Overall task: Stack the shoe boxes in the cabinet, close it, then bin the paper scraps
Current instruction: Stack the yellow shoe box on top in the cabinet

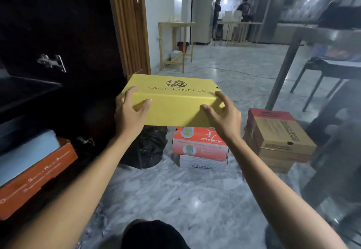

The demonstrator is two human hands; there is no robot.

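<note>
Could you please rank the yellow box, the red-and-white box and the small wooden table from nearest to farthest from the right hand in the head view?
1. Yellow box: gripped by the right hand.
2. Red-and-white box: on the floor, just below.
3. Small wooden table: far back, by the wall.

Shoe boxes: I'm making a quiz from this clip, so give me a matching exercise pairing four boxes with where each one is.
Things:
1. yellow box
2. red box
3. orange box
4. brown box

Places:
A. in the cabinet, under a pale blue box
B. held up in both hands
C. top of the floor stack farthest right
D. on a white box, on the floor

Pairs: 1-B, 2-D, 3-A, 4-C
</note>
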